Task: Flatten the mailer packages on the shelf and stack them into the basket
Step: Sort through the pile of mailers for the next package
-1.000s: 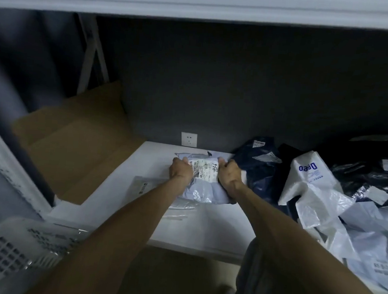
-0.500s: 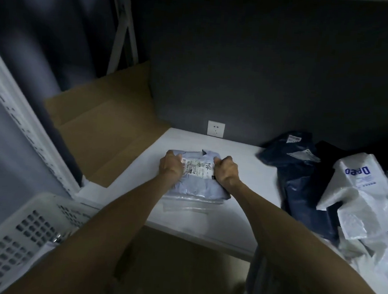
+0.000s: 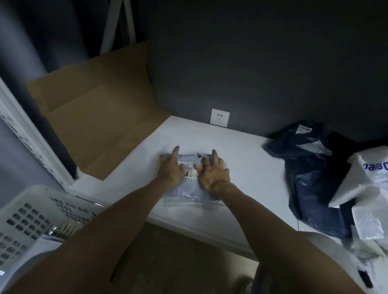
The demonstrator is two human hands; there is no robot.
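Mailer package (image 3: 191, 191) lies on the white shelf (image 3: 251, 164) under both hands — my left hand (image 3: 171, 168) and right hand (image 3: 211, 174), curled on its sides a moment ago, now press it with fingers spread flat, side by side. Flattening looks nearly done, I judge, so next comes the basket (image 3: 10, 226) — below and left of my left hand. Dark mailers (image 3: 312, 178) and a white bag (image 3: 374, 182) wait right of my right hand; cardboard (image 3: 94, 117) leans far left, a socket (image 3: 219, 120) beyond my fingertips.

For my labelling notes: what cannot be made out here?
Head view:
Label text on the pale mailer: too small, partly under the left hand and right hand.
Basket contents: cut by the frame edge, hidden by the left arm.
White mailer, right: cut by the edge.
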